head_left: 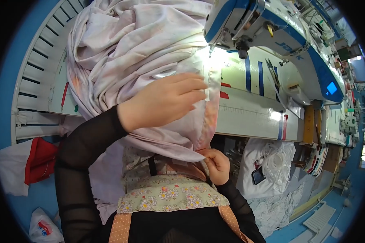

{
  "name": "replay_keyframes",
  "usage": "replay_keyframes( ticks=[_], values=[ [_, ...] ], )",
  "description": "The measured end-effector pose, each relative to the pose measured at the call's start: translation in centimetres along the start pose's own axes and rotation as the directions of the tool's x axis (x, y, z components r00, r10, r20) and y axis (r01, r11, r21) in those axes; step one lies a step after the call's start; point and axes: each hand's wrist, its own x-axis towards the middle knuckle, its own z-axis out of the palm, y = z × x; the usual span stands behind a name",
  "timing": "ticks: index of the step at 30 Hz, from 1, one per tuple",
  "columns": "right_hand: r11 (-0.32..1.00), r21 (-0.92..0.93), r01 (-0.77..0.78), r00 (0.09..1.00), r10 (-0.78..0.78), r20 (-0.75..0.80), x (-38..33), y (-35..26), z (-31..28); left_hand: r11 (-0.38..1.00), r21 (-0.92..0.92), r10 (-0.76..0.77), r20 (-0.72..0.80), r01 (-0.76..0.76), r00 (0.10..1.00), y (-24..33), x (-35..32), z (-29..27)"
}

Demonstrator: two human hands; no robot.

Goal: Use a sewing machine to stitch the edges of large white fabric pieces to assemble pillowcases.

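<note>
A large pale pink fabric [150, 36], softly patterned, lies in folds over the sewing table and hangs down to my lap. Its right edge runs under the needle area of a blue and white sewing machine [263, 28], where a lamp shines brightly. My left hand [164, 99] reaches across the fabric with fingers stretched out and slightly blurred. Its fingertips are at a narrow white strip [207, 91] along the fabric's edge. Closer to my body, my right hand [217, 166] pinches the near corner of the fabric between thumb and fingers.
Dark thread snips [273, 75] lie on the table right of the needle. A red pencil-like stick [64, 96] rests at the left. White cloth with coiled tape [275, 164] and a dark phone-like object [258, 176] sit below right. A slatted white rack [36, 52] borders the left side.
</note>
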Motion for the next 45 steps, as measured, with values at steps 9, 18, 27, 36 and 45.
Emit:
replay_keyframes(
  ticks=[9,18,27,36,45],
  values=[
    [0.989,-0.133,0.068,0.993,-0.055,0.106,0.6,-0.9,-1.9,0.993,0.113,0.011,0.165,-0.030,0.986,-5.1,0.6,2.4],
    [0.986,-0.161,0.045,0.987,-0.020,0.158,2.1,0.5,-3.1,0.987,0.141,-0.088,0.077,0.077,0.993,-4.7,0.7,3.6],
    [0.939,-0.253,0.233,0.962,-0.183,0.205,5.3,-1.6,-4.2,0.993,0.102,-0.073,0.067,0.066,0.995,-8.9,1.9,4.1],
    [0.905,-0.268,0.330,0.941,-0.293,0.169,9.0,-3.5,-4.5,0.994,0.075,-0.082,-0.003,0.082,0.997,-13.2,4.4,3.8],
    [0.872,-0.352,0.339,0.933,-0.264,0.246,12.5,-3.2,-5.1,0.998,0.027,-0.058,0.040,0.057,0.998,-13.4,4.3,2.0]
  ],
)
